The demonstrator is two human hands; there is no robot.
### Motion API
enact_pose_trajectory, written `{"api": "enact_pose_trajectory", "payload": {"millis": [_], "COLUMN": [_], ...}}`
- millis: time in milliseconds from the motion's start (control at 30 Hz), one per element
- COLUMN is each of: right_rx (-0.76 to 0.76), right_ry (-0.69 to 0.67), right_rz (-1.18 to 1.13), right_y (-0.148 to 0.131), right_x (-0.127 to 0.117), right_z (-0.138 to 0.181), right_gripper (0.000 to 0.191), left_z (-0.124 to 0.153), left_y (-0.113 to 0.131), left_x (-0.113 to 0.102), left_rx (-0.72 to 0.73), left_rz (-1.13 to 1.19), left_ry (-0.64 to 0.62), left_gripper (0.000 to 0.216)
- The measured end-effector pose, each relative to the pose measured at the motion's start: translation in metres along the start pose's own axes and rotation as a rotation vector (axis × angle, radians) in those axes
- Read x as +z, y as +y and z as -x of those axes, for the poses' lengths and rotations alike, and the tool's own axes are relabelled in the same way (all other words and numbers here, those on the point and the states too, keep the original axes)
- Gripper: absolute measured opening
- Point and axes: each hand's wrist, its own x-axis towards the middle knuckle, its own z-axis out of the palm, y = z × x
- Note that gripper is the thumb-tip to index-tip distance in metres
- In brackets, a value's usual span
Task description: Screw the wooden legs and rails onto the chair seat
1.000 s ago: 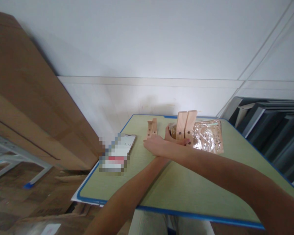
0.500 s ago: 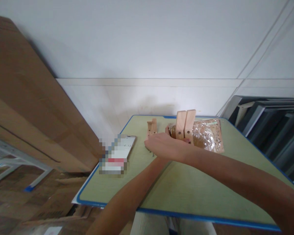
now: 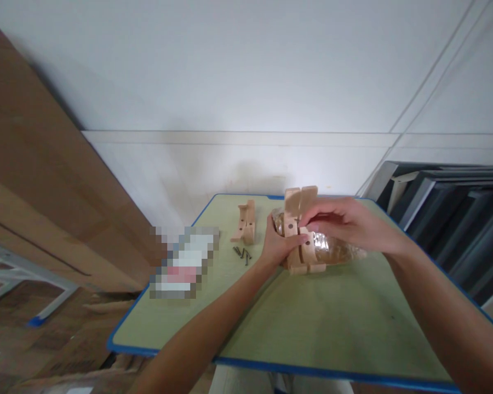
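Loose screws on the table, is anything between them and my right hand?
Yes. Your left hand and the wooden pieces it holds stand in the straight path from your right hand to the screws.

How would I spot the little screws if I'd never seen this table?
Find the blue-edged green table. Left of the left hand, just nearer you than the loose wooden pieces, lie the screws: thin, dark and tiny, unlike those chunky, pale pieces.

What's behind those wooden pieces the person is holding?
A shiny plastic-wrapped brown package shows on both sides of the wooden pieces. What lies directly behind them is covered, and the right hand hides part of the package.
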Motion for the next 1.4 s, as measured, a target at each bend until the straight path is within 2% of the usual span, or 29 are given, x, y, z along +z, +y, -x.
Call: {"api": "enact_pose_trajectory", "payload": {"millis": [100, 200, 367, 667, 967, 1233, 1400], "right_rx": [0.099, 0.200, 0.242, 0.271, 0.309, 0.310, 0.285], "right_ry": [0.140, 0.260, 0.262, 0.159, 0.137, 0.168, 0.237], "right_rz": [-0.219, -0.487, -0.710, -0.677, -0.501, -0.383, -0.271], "right_y": [0.022, 0.043, 0.068, 0.074, 0.069, 0.065, 0.063], "right_x": [-0.011, -0.011, -0.001, 0.000, 0.004, 0.009, 0.012], "right_z": [0.010, 0.017, 0.018, 0.013, 0.009, 0.008, 0.008], "right_gripper": [0.006, 0.005, 0.009, 0.009, 0.011, 0.009, 0.018], "left_z": [0.000, -0.001, -0.005, -0.003, -0.006, -0.004, -0.004], "left_y": [-0.005, -0.008, -0.010, -0.009, -0.013, -0.010, -0.009], "left_x": [0.004, 0.006, 0.005, 0.009, 0.007, 0.008, 0.008], "left_rx": [0.045, 0.005, -0.004, -0.016, -0.020, -0.022, -0.020], "left_rz": [0.042, 0.057, 0.056, 0.064, 0.032, 0.036, 0.041], "left_ry": [-0.056, -0.047, -0.040, -0.001, 0.010, 0.007, -0.002], "left_gripper": [0.075, 0.081, 0.083, 0.080, 0.082, 0.080, 0.080]}}
